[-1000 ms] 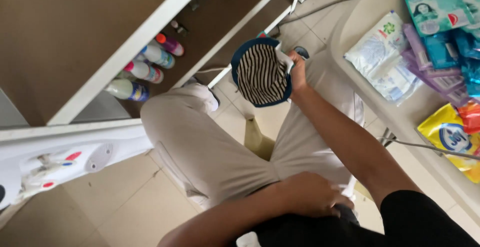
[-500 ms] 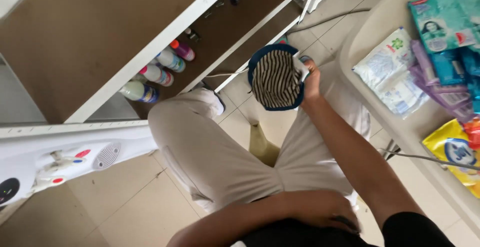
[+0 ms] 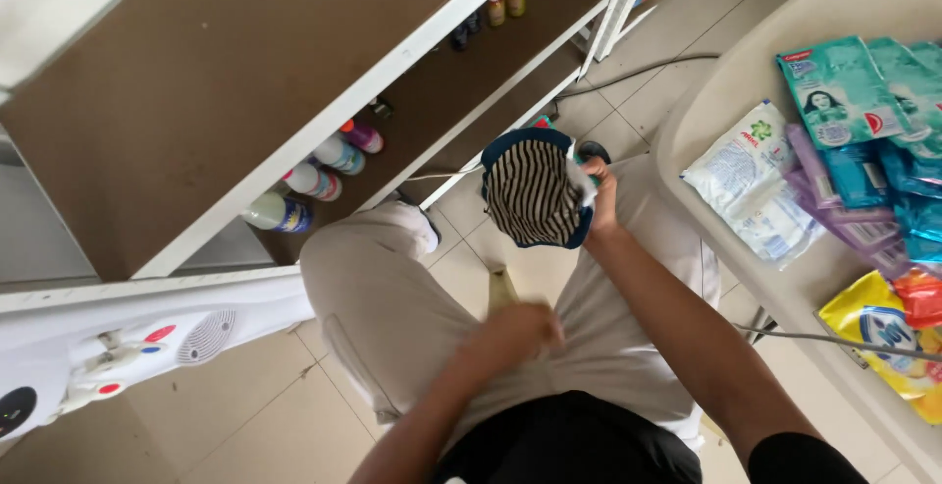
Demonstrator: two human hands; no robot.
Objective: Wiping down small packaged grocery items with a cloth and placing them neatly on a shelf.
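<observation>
My right hand holds up a small striped pouch with a dark blue rim, its open mouth facing me, out in front of my knees. My left hand is blurred, with its fingers curled, and hovers over my lap on the beige trousers. I cannot make out anything in it. I am seated, legs spread, looking straight down.
A white shelf unit with brown boards stands ahead, bottles on its low shelf. A beige table at right carries packets and sachets. A white appliance lies at left. Tiled floor below, a cable across it.
My left hand has lifted off my right hip and moved toward the middle of my lap. The pouch stays held up in my right hand while the view shifts.
</observation>
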